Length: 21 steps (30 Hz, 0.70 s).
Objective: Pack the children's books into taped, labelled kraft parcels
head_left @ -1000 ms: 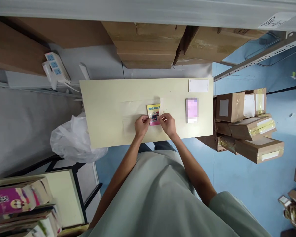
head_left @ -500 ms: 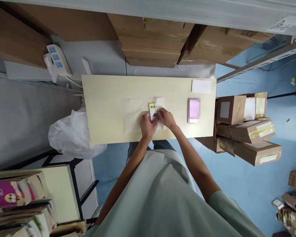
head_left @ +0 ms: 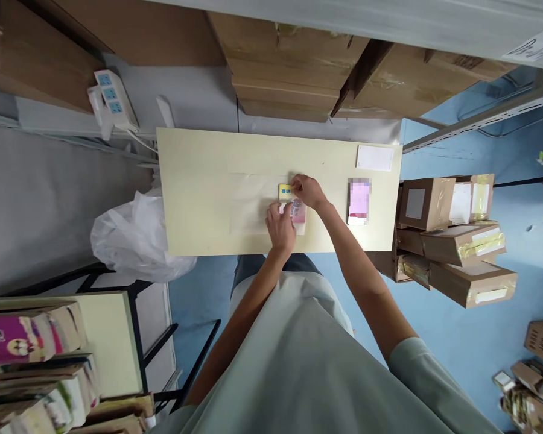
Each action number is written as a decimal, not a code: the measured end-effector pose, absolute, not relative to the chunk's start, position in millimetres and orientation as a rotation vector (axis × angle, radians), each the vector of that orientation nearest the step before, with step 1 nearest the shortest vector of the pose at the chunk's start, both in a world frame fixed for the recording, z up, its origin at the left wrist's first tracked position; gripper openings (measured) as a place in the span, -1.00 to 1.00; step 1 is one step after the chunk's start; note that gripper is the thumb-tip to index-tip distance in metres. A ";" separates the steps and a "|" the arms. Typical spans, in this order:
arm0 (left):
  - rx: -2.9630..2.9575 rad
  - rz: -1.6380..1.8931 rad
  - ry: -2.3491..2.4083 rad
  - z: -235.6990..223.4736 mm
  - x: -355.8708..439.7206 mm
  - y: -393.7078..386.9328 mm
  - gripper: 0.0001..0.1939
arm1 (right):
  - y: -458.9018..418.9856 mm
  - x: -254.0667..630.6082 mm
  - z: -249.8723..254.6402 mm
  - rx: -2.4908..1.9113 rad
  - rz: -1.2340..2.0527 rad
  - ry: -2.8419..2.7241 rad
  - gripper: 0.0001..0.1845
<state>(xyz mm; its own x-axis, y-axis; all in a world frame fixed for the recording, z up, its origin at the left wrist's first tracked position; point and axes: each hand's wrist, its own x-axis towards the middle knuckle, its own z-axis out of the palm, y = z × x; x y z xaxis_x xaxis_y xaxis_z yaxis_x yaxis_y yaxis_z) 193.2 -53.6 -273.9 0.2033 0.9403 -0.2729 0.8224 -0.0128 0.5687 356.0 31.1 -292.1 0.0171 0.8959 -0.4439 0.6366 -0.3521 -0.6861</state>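
A small booklet with a yellow top and blue characters [head_left: 285,192] lies on the table in front of me, and a pink printed surface [head_left: 300,212] shows beside its lower right. I cannot tell whether both belong to one booklet. Underneath and to the left is a clear plastic sheet [head_left: 251,205]. My left hand [head_left: 281,230] grips the booklet's lower part between bent thumb and fingers. At the upper right corner of the booklet, my right hand [head_left: 308,191] is closed in a pinch. What lies between its fingertips is hidden.
On the table's [head_left: 199,181] right side are a phone [head_left: 358,202] and a white card [head_left: 374,158]. Cartons [head_left: 461,235] are stacked beyond. A white plastic bag [head_left: 133,238] hangs left, below a power strip [head_left: 115,99]. Books [head_left: 31,340] stand lower left.
My right hand has moved up to the booklet's upper corner. The booklet has been lowered, and the pink printed surface now shows beside it. The view has shifted slightly.
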 end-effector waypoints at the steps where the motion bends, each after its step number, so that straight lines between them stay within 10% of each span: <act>1: 1.869 0.219 1.644 -271.3 200.6 -54.9 -0.56 | 30.9 355.7 -291.7 -2.017 1.239 -1.601 -0.73; 21: 1.766 0.059 1.581 -265.9 212.7 -43.8 -0.66 | -12.9 367.1 -249.0 -1.814 0.906 -2.412 -0.37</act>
